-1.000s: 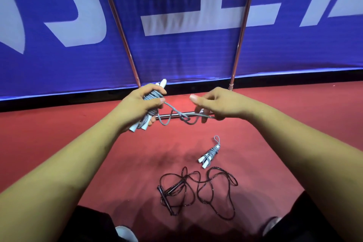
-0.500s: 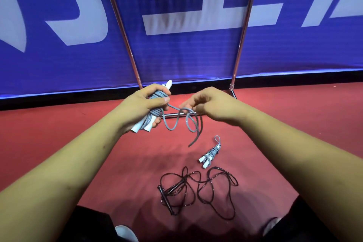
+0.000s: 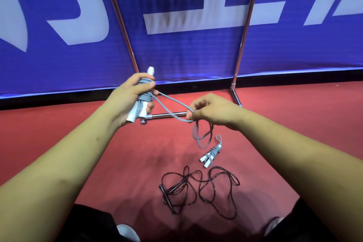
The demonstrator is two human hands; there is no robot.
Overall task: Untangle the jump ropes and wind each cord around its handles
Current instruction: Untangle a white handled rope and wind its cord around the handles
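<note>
My left hand [image 3: 129, 98] grips a grey jump rope's two white handles [image 3: 135, 112], with grey cord wound several turns round them. A doubled strand of the grey cord [image 3: 172, 107] runs from the bundle to my right hand [image 3: 208, 112], which pinches it. The cord's tail hangs in a loop below that hand. On the red floor lies a second grey rope [image 3: 212, 153], wound round its white handles. Nearer me lies a black jump rope [image 3: 198, 188], loose and tangled, its handles at the left.
A blue banner [image 3: 176, 55] on metal poles [image 3: 243, 31] stands close ahead; a chrome foot bar [image 3: 169, 115] lies on the red floor [image 3: 59, 124] under my hands. My dark trousers and white shoes [image 3: 127, 232] show at the bottom edge.
My right hand has drawn the grey cord to the right and slightly down, so the slack loop is now a taut doubled strand. My left hand tilted the handles more upright.
</note>
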